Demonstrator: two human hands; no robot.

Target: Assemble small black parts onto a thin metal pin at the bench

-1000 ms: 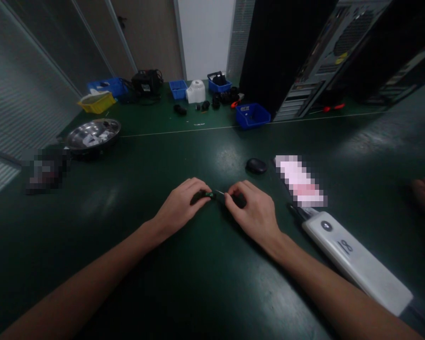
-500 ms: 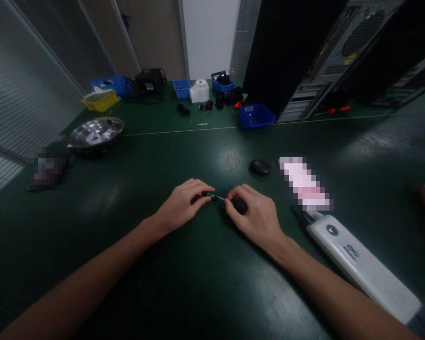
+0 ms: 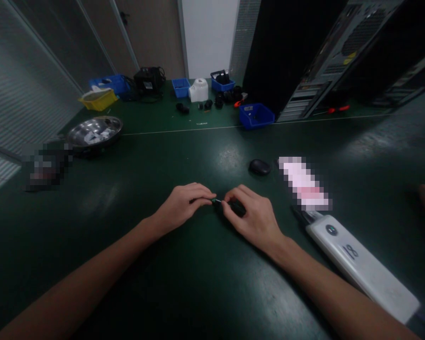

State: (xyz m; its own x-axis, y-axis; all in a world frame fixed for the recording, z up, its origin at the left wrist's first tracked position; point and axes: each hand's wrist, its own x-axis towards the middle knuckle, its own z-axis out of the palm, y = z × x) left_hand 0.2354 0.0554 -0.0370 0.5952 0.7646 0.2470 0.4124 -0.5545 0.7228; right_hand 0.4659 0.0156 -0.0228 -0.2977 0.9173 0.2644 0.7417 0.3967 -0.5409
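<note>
On the green mat [image 3: 205, 283], left hand [image 3: 182, 205] and right hand [image 3: 255, 215] – both pinched shut – grip a small dark part [image 3: 216, 201].

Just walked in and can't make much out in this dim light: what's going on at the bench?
A person rests both hands on a dark green table. The left hand pinches a small dark part, and the right hand meets it with a thin metal tip. A white bar-shaped device and a black oval piece lie to the right.
</note>
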